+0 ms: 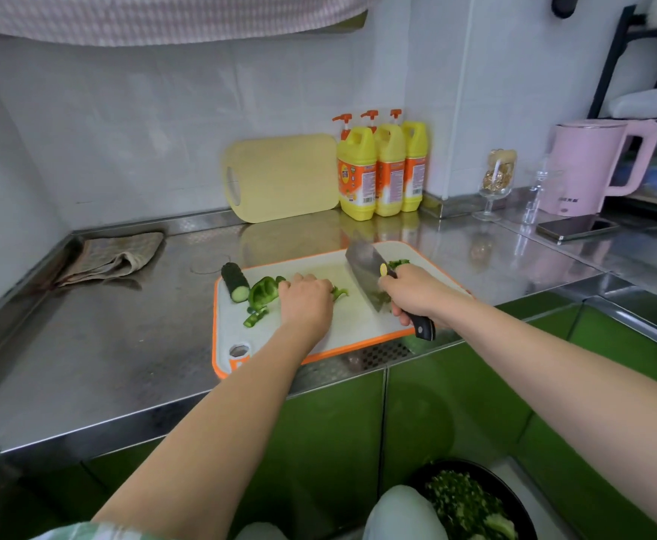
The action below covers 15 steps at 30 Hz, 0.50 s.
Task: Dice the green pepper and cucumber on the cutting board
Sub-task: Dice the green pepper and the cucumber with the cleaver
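Black-handled knife (363,268) sits tight in the right hand (416,294), its blade over the board (358,325), while just left of it the left hand (305,302) curls its fingers down on a pepper strip (339,293), with more pepper pieces (262,292) and the cucumber (235,282) further left, near the board's corner.

Left hand (305,302) covers most of pepper strip (338,293); fingertips unseen. Right hand (412,292) hides middle of knife (363,267) handle. Bowl (509,493) cut by bottom edge. Bottle (357,150) label text too small.
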Tool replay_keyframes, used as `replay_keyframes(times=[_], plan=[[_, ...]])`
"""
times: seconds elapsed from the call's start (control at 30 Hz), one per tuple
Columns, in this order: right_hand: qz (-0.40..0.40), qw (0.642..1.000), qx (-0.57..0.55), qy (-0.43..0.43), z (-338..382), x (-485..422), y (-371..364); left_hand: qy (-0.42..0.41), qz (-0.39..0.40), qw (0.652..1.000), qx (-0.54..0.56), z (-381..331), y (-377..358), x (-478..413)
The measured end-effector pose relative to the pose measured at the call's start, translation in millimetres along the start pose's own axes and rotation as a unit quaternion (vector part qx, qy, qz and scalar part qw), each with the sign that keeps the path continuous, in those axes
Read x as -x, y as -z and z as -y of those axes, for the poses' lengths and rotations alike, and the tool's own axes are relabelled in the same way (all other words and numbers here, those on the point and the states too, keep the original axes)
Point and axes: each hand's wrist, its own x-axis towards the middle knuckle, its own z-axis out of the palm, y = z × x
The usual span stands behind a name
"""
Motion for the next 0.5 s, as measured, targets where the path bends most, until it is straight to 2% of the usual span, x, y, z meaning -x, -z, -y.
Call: replay_keyframes(times=[0.13, 0.27, 0.5], plan=[[0.016, 0.999, 0.046, -0.007, 7, 1, -7, 0.02, -0.006, 1.0, 0.017, 6, 0, 2], [0.04, 0.994, 0.1, -0.024, 17, -4, -8, 0.038, -0.045, 0.997, 0.058, 10, 7, -1], [0.044, 0.988, 0.148, -0.019, 21, -4, -11, -0.01, -0.048, 0.994, 0.096, 1, -1, -12]])
